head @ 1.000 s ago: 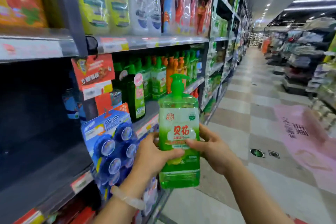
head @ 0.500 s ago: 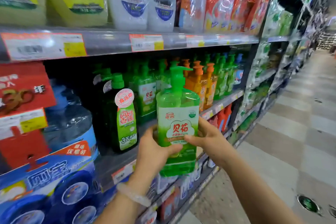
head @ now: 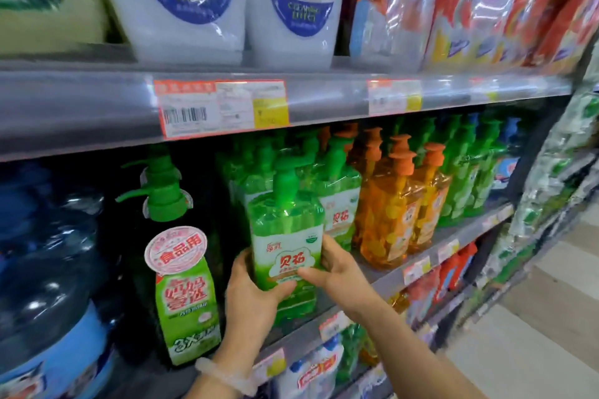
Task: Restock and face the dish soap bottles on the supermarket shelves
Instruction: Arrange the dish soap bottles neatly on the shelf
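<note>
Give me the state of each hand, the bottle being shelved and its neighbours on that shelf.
Left hand: grips the green pump bottle's left side.
Right hand: grips its right side, thumb across the label.
Green pump bottle: upright, label facing out, at the shelf front.
Dark green bottle: upright, to its left.
Orange pump bottles: upright, in a row to its right.
Shelf: stocked, price tags on its edge.

Hands (head: 291, 285) — green soap bottle (head: 287, 236) between
</note>
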A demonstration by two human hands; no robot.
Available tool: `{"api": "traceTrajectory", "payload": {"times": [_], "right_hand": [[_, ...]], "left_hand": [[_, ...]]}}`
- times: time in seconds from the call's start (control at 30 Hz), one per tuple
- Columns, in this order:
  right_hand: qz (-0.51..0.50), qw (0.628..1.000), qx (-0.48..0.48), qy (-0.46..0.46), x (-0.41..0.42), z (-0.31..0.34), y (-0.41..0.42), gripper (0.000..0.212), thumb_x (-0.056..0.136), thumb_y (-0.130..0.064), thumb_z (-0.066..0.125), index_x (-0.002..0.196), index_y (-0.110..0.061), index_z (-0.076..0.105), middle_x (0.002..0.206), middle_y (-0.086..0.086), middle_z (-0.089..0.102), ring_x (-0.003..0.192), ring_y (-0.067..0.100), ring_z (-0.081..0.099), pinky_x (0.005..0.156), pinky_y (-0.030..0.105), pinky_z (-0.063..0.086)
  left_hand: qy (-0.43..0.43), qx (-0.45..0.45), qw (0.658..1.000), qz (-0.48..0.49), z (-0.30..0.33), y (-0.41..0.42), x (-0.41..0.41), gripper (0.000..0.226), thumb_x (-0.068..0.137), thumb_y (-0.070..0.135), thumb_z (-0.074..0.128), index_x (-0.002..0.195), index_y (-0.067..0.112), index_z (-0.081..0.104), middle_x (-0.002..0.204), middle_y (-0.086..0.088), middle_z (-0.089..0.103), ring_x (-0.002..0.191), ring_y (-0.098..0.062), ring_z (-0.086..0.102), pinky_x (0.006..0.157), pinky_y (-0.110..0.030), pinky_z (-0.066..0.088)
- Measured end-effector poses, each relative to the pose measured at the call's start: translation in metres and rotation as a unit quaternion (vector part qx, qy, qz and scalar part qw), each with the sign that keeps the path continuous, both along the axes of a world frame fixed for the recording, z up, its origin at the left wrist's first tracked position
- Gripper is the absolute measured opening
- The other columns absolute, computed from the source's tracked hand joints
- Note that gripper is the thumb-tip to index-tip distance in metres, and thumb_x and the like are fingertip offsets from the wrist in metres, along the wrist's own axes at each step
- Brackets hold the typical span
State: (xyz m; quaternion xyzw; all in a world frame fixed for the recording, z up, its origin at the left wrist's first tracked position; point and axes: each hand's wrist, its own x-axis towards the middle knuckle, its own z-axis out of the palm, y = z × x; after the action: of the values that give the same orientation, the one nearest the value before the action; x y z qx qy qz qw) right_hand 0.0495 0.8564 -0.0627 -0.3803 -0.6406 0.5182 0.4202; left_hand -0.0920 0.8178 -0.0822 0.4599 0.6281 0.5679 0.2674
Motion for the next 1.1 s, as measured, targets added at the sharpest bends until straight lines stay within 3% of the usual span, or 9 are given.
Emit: {"api": "traceTrajectory", "payload": {"times": [0.2, 0.27, 0.33, 0.43, 0.53, 0.77, 0.93, 1.0, 1.1], "right_hand": [[0.027, 0.999, 0.034, 0.008, 0.004, -0.011, 0.027, 0.053, 0.082, 0.011, 0.061, 0.124, -0.019, 0.052, 0.12, -0.002, 0.063, 0.112, 0.007, 0.06, 0.092, 0.024, 0.051], [-0.019, 0.996, 0.067, -0.048, 0.006, -0.015, 0.033, 0.036, 0.081, -0.003, 0.069, 0.11, -0.024, 0.061, 0.109, -0.007, 0.068, 0.103, 0.007, 0.065, 0.091, 0.029, 0.054], [-0.073, 0.982, 0.091, -0.149, 0.007, -0.015, 0.036, 0.021, 0.078, -0.024, 0.075, 0.095, -0.015, 0.068, 0.095, 0.0, 0.072, 0.089, 0.015, 0.067, 0.082, 0.037, 0.055], [-0.081, 0.964, 0.062, -0.244, 0.01, -0.019, 0.043, 0.036, 0.076, -0.036, 0.075, 0.086, -0.002, 0.067, 0.085, 0.012, 0.071, 0.079, 0.024, 0.065, 0.067, 0.033, 0.049], [-0.076, 0.953, 0.063, -0.288, 0.01, -0.022, 0.049, 0.036, 0.08, -0.039, 0.07, 0.093, -0.005, 0.065, 0.09, 0.008, 0.071, 0.084, 0.021, 0.065, 0.061, 0.024, 0.038], [-0.093, 0.95, 0.05, -0.294, 0.01, -0.027, 0.057, 0.038, 0.081, -0.044, 0.068, 0.098, -0.009, 0.066, 0.097, 0.004, 0.071, 0.091, 0.02, 0.064, 0.071, 0.025, 0.045], [-0.117, 0.932, 0.045, -0.339, 0.016, -0.023, 0.058, 0.038, 0.078, -0.054, 0.066, 0.09, -0.019, 0.055, 0.088, -0.003, 0.063, 0.083, 0.017, 0.057, 0.072, 0.028, 0.044], [-0.161, 0.939, 0.041, -0.302, 0.025, -0.023, 0.059, 0.049, 0.071, -0.051, 0.075, 0.098, -0.018, 0.049, 0.1, -0.002, 0.057, 0.09, 0.017, 0.055, 0.076, 0.032, 0.046], [-0.243, 0.935, 0.049, -0.252, 0.037, -0.028, 0.063, 0.084, 0.059, -0.043, 0.085, 0.121, -0.008, 0.041, 0.121, 0.01, 0.045, 0.115, 0.029, 0.048, 0.09, 0.041, 0.045]], "left_hand": [[0.008, -0.008, 0.999, 0.04, -0.005, 0.011, 0.009, 0.079, 0.06, 0.009, 0.087, 0.128, 0.01, 0.047, 0.106, 0.002, 0.059, 0.097, -0.014, 0.056, 0.081, -0.025, 0.041], [0.006, -0.011, 0.998, 0.058, -0.002, 0.012, 0.014, 0.075, 0.062, 0.01, 0.086, 0.126, 0.011, 0.047, 0.102, 0.004, 0.059, 0.095, -0.014, 0.056, 0.079, -0.024, 0.041], [0.011, -0.014, 0.997, 0.073, -0.001, 0.015, 0.018, 0.077, 0.062, 0.011, 0.086, 0.128, 0.011, 0.045, 0.102, 0.003, 0.059, 0.096, -0.014, 0.057, 0.08, -0.024, 0.04], [0.018, -0.018, 0.996, 0.09, -0.001, 0.022, 0.023, 0.079, 0.063, 0.011, 0.085, 0.131, 0.009, 0.043, 0.106, 0.002, 0.058, 0.098, -0.012, 0.054, 0.083, -0.024, 0.04], [0.012, -0.009, 0.995, 0.101, 0.0, 0.027, 0.028, 0.08, 0.065, 0.009, 0.084, 0.134, 0.01, 0.042, 0.104, 0.005, 0.056, 0.1, -0.011, 0.055, 0.084, -0.023, 0.04], [0.055, -0.056, 0.993, 0.085, -0.015, 0.019, 0.037, 0.091, 0.07, 0.01, 0.08, 0.144, 0.023, 0.028, 0.108, 0.012, 0.054, 0.101, -0.006, 0.052, 0.087, -0.02, 0.04], [0.055, -0.085, 0.99, 0.1, -0.015, 0.028, 0.036, 0.082, 0.071, 0.01, 0.08, 0.139, 0.016, 0.036, 0.121, -0.003, 0.062, 0.107, -0.015, 0.057, 0.085, -0.018, 0.039], [0.048, -0.094, 0.988, 0.108, -0.015, 0.03, 0.035, 0.077, 0.071, 0.009, 0.08, 0.137, 0.014, 0.039, 0.122, -0.006, 0.063, 0.108, -0.017, 0.058, 0.084, -0.018, 0.038], [0.043, -0.108, 0.987, 0.11, -0.015, 0.034, 0.034, 0.074, 0.072, 0.007, 0.079, 0.135, 0.012, 0.04, 0.122, -0.008, 0.063, 0.109, -0.019, 0.058, 0.084, -0.019, 0.037]]}}
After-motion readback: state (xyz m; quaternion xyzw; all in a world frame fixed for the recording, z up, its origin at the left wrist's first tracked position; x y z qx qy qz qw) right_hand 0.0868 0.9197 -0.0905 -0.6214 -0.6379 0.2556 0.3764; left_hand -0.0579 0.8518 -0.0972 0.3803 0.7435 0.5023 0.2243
